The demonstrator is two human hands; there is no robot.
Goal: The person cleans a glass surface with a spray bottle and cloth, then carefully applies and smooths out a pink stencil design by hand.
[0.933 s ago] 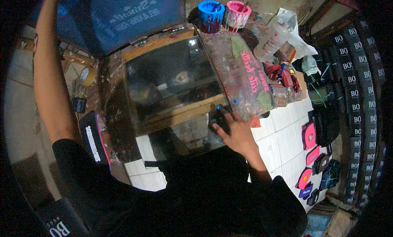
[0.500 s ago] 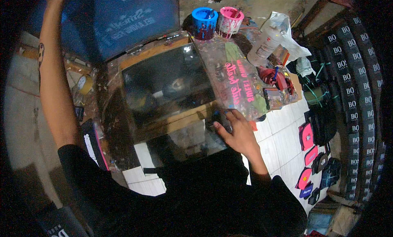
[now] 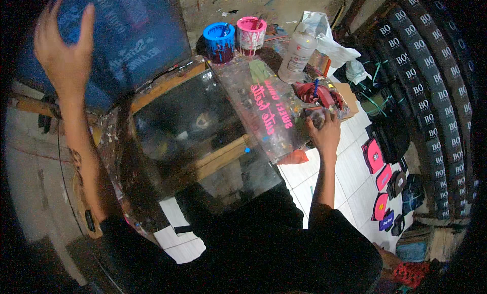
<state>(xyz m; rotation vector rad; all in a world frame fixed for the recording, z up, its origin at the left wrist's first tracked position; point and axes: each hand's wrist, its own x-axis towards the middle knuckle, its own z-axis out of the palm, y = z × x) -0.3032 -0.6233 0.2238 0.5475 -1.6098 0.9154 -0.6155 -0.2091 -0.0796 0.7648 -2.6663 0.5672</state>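
Note:
My left hand [image 3: 66, 60] is raised at the upper left, fingers and thumb apart, with nothing in it. Behind it stands a tilted-up screen-printing frame [image 3: 137, 30] with blue mesh and pale lettering; whether the hand touches it I cannot tell. On the right side of the paint-stained worktop [image 3: 243, 101], my right hand [image 3: 327, 134] curls thumb and fingers around a small, dark, stained thing [image 3: 315, 115] whose kind is unclear. A dark, glossy printing board [image 3: 182, 116] lies between my arms, below the frame. A wooden bar [image 3: 215, 157] crosses its near side.
A blue paint tub [image 3: 219, 47] and a pink paint tub [image 3: 251, 37] stand at the back. Beside them are a cloudy plastic bottle [image 3: 298, 55] and a crumpled white bag [image 3: 329, 40]. Pink and black caps [image 3: 374, 157] lie on white tiles; printed black strips [image 3: 411, 75] hang at the right.
My left hand has come down into view, its fingers spread. My right hand has moved right and away from me, off the wooden bar's end to the small stained thing. The view has shifted.

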